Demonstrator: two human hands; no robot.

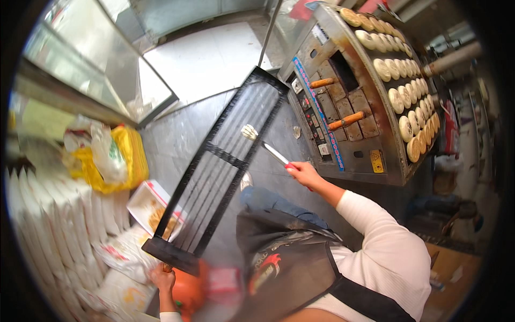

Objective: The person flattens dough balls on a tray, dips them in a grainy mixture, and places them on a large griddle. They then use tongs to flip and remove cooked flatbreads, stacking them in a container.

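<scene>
My left hand grips the wooden handle at the near end of a long black metal rack. The rack has thin lengthwise bars and one crossbar, and it slants away over the floor. In my right hand is a red-handled tool with a straight metal blade, its tip close to the rack's right rail. A small whitish piece shows at the rack's far half; I cannot tell whether it rests on the bars or lies below. Right of my right hand stands a metal oven with two wooden handles.
Rows of round flatbreads lie on the oven top. To the left are stacked white sacks, a yellow plastic bag and a white box with brownish contents. An orange rounded object sits beside my left hand.
</scene>
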